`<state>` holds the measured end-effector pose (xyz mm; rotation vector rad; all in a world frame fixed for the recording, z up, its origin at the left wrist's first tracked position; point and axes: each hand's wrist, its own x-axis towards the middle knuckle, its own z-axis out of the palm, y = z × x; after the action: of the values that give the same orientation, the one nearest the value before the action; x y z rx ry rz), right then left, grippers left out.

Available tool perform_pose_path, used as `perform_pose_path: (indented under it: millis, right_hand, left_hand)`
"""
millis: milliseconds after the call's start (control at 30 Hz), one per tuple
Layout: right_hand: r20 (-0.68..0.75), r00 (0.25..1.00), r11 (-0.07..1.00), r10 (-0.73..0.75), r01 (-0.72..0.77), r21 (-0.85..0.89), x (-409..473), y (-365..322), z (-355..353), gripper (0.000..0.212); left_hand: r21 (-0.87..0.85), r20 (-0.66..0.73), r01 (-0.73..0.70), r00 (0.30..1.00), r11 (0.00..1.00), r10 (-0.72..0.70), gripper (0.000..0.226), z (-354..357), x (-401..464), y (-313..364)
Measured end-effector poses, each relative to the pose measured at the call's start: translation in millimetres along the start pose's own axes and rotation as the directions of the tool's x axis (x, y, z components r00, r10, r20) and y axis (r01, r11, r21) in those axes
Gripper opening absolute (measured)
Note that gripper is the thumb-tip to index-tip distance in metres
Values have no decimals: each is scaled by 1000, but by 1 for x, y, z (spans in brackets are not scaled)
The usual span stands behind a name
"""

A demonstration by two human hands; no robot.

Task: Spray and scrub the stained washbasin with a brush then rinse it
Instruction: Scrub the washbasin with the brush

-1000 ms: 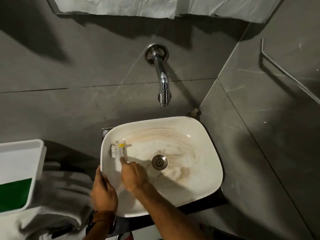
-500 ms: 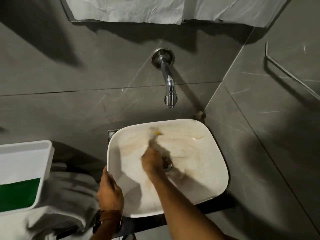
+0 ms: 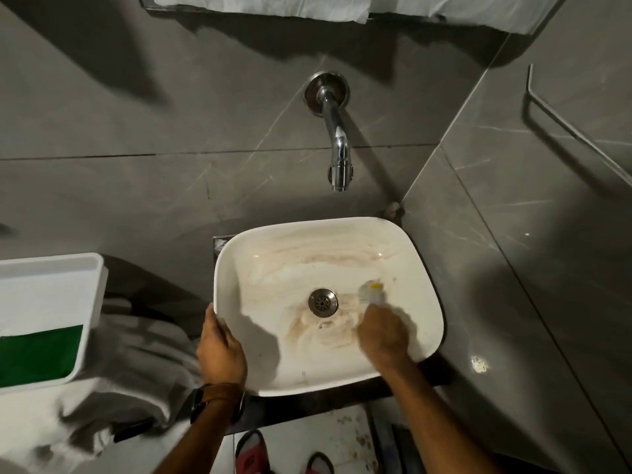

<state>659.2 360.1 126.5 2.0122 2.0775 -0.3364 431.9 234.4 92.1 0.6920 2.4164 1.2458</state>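
scrubbing under way, rinse still to come

head view: the right hand (image 3: 383,333) is closing around the brush (image 3: 371,293), whose blurred white head with a yellow spot is pressing on the basin (image 3: 239,265) floor at about 3 o'clock from the drain (image 3: 323,302). the left hand (image 3: 220,347) is gripping the basin rim at about 8 o'clock, fingers curling over the edge, bracing it. brownish smears are lying across the bowl, heaviest toward 12 o'clock and just around the drain at 6 o'clock, so the scrub is looking partly done at best. the tap (image 3: 337,148) is hanging above at 12 o'clock with no water showing, so rinsing is not yet beginning. no spray bottle is in sight; whether spraying is finished cannot be told. a white tray (image 3: 51,285) is sitting well apart at 9 o'clock.
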Motion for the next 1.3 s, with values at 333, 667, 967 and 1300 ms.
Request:
perform_pose_path:
  millis: [333,667,967,1300]
  right_hand:
    - [393,794,876,-464,477,72,-104,-75,-36,42]
    - [533,824,938,-195,316,-145,-44,-5,-62,44]
    - [425,861,907,-279,381,-177,-54,-41,-46,35]
    - [373,829,906,-416,414,90,-94,-102,-15,28]
  left_hand:
    - [-18,-34,-12,999,1000,11,39,3,0,-3]
    - [-18,-25,19,999,1000,-20,42,0,-1,1]
    - [-125,-31,24,999,992,-28,46,2,1,-4]
    - [-79,-35,2,999,997,-4,44,4,2,-5]
